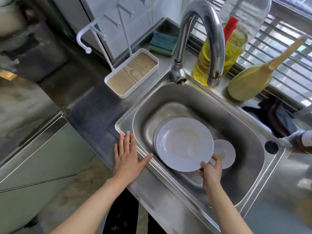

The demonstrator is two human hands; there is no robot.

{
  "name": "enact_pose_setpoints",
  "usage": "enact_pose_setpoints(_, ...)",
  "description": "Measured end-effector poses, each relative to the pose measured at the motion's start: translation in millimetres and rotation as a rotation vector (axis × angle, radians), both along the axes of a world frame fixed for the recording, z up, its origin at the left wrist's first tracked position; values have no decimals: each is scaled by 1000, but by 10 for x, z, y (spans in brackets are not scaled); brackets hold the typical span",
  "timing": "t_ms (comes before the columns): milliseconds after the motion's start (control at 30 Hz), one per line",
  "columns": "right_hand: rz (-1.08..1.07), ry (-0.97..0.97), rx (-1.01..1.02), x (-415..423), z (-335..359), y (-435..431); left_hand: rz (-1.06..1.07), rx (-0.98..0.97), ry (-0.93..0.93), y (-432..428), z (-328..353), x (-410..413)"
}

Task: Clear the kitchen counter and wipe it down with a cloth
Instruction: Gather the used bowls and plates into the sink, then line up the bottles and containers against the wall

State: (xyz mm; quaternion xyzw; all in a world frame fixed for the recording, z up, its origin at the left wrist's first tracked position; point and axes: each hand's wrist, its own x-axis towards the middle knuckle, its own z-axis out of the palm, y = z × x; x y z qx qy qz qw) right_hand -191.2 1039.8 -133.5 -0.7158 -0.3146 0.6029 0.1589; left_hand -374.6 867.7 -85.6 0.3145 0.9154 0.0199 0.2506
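Our left hand (127, 159) lies flat on the front-left rim of the sink (236, 124), lower ctr of frame, fingers straight, thumb spread, holding nothing. Our right hand (211, 171) reaches into the basin, fingers curled round the near edge of the large white plate (182, 146), gripping it. That plate sits on another plate underneath, mid-basin. A small plate (225, 152) lies just right of it, edge tucked under the big one. Faucet (217, 48) arches over, top ctr. Upper ctr: green-blue sponge (163, 43); left of it a white tray w/ wood base (132, 73). Yellow bottle (236, 48) behind the faucet. Dark cloth (276, 119) bunched on the counter, right edge.
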Motion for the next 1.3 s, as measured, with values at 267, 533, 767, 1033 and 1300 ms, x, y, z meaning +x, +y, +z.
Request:
enact_pose_setpoints(267,90,36,-5,-59,-159,-21,-2,-13,25,14,-16,25)
enact_pose_setpoints(533,577,-181,105,-40,-267,-34,-8,-11,24,13,-31,20)
enact_pose_setpoints(767,616,-233,81,-59,-162,-91,-9,10,3,19,14,8)
enact_pose_setpoints(1033,1035,-190,275,-235,685,-45,154,304,-93,-151,656,-138)
enact_pose_setpoints(1300,1288,20,433,-654,1373,-525,489,524,-115,-1221,1135,0)
